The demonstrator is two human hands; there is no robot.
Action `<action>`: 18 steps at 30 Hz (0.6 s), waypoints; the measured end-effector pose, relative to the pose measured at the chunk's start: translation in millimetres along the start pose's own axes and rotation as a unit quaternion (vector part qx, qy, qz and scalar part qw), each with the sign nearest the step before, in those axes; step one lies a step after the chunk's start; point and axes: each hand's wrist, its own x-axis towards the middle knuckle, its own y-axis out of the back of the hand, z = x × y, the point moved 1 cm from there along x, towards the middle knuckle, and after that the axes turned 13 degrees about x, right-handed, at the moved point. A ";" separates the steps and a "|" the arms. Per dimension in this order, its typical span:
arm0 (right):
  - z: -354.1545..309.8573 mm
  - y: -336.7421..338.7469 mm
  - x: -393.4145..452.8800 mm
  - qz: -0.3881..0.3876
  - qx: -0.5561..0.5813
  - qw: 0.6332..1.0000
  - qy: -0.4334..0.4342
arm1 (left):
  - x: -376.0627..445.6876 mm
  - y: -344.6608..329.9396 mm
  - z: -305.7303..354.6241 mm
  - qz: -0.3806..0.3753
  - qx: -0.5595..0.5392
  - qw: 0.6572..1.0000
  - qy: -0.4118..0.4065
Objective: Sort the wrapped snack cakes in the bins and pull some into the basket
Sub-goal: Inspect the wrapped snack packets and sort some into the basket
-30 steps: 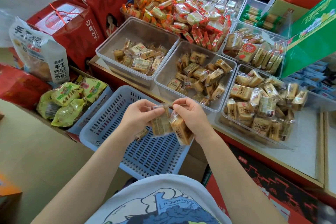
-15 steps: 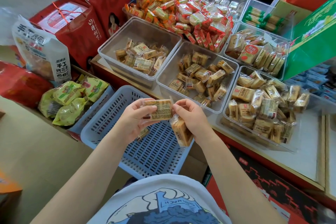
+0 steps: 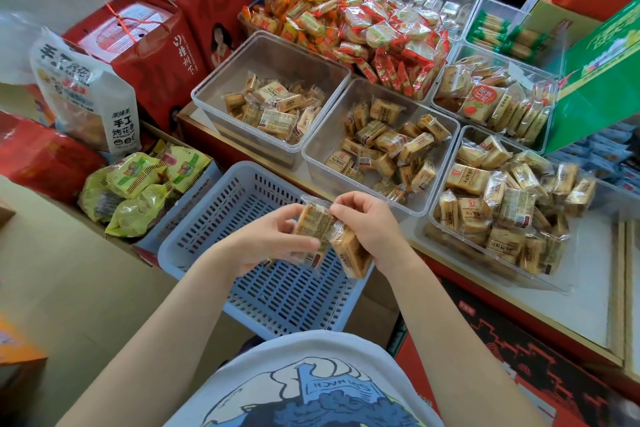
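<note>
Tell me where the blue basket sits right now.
In the head view, the blue basket sits low at centre-left, directly beneath both hands, in front of the clear bins of snack cakes and right of the green snack bags.

The snack cakes wear glossy, crinkled clear film. The bins are smooth transparent plastic, the basket matt blue slotted plastic, and the gift boxes shiny red cardboard.
</note>
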 end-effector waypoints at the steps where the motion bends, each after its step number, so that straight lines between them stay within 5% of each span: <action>1: -0.9 -2.2 -0.2 -0.009 0.000 1.000 0.002 | 0.5 -3.2 1.7 0.004 -0.009 1.000 -0.001; 13: 2.1 -20.1 11.3 0.133 0.022 0.991 -0.018 | 12.8 -26.9 7.7 0.102 -0.024 0.994 -0.008; 18: 2.2 -25.6 8.5 0.068 0.039 0.996 -0.039 | 18.4 -27.9 1.8 0.248 -0.032 0.968 -0.001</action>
